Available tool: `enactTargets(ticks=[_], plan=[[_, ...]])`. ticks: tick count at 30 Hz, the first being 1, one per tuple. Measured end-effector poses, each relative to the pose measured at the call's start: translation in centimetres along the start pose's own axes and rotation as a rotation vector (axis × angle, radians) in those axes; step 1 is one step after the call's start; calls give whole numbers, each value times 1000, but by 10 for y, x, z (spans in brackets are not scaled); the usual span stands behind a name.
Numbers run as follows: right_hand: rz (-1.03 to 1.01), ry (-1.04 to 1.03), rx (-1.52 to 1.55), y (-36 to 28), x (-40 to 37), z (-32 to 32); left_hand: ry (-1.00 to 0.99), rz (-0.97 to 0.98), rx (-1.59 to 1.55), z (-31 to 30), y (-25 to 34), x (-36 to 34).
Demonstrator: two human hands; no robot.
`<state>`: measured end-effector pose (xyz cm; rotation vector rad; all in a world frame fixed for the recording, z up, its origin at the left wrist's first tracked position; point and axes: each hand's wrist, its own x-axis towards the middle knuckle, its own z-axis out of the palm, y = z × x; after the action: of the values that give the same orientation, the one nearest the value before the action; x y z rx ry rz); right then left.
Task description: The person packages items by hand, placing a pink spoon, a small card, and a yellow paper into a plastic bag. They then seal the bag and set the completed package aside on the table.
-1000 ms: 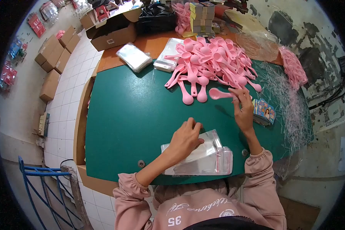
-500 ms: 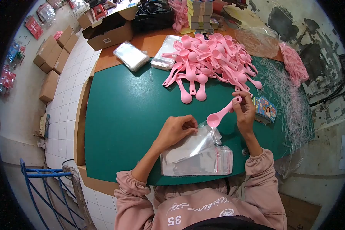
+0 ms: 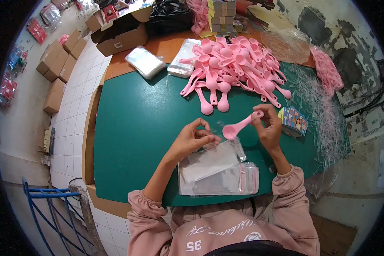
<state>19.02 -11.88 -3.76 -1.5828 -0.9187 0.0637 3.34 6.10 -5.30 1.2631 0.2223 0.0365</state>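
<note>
In the middle of the table my right hand (image 3: 269, 130) pinches the end of a pink measuring spoon's handle. The spoon (image 3: 239, 126) slants down to the left, its bowl just above a clear plastic bag (image 3: 211, 161). My left hand (image 3: 194, 138) is closed, thumb and fingertips at the bag's upper edge, where thin film shows faintly. That bag lies askew on a stack of clear bags (image 3: 217, 183) with red-lined flaps. Beyond both hands is a heap of pink spoons (image 3: 234, 68).
Small printed cards (image 3: 294, 121) sit right of my right hand. Two more stacks of clear bags, one on the left (image 3: 145, 62) and one beside it (image 3: 183, 59), lie at the back. An open cardboard box (image 3: 121, 38) stands back left; shredded plastic strands (image 3: 324, 115) cover the right edge.
My right hand has moved the spoon slightly left, bringing its bowl closer to my left fingers. My left hand has shifted slightly, with its fingers raised more and film lifted near them.
</note>
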Motion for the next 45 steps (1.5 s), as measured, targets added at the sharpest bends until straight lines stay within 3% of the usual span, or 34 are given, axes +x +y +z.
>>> enactTargets(ticks=[4, 15, 20, 22, 27, 29, 30, 32, 35, 37, 38, 40, 42, 43, 45], plan=[[66, 71, 265, -4, -2, 1, 67, -84, 8, 6, 4, -1], [98, 0, 272, -9, -4, 9, 27, -129, 125, 9, 5, 0], [96, -17, 300, -9, -5, 11, -126, -95, 91, 8, 3, 1], [153, -159, 303, -10, -9, 14, -113, -35, 98, 13, 3, -1], [221, -179, 255, -16, -10, 18, -49, 72, 263, 21, 9, -1], [269, -148, 290, -19, -8, 17, -40, -254, 475, 20, 21, -1], [229, -125, 245, -21, -7, 17, -40, -254, 474, 20, 18, 0], [189, -99, 198, -22, -8, 16, -33, -67, 326, 22, 9, 4], [39, -221, 157, -25, -10, 15, 22, -46, 109, 33, 19, 6], [-248, -436, 42, -31, -8, 19, -28, 12, 193, 31, 27, 6], [-123, -515, 108, -34, -9, 13, -45, 21, 173, 30, 27, 5], [-113, -437, -73, -44, 1, -15, -64, 32, 155, 26, 31, 5], [31, -208, -557, -38, 8, -62, 7, 17, 95, 21, 34, 2], [298, 85, -394, -17, 2, -87, 8, 18, 91, 19, 35, 1], [275, 339, -1274, 25, -15, -135, 35, 8, 107, 15, 36, 2]])
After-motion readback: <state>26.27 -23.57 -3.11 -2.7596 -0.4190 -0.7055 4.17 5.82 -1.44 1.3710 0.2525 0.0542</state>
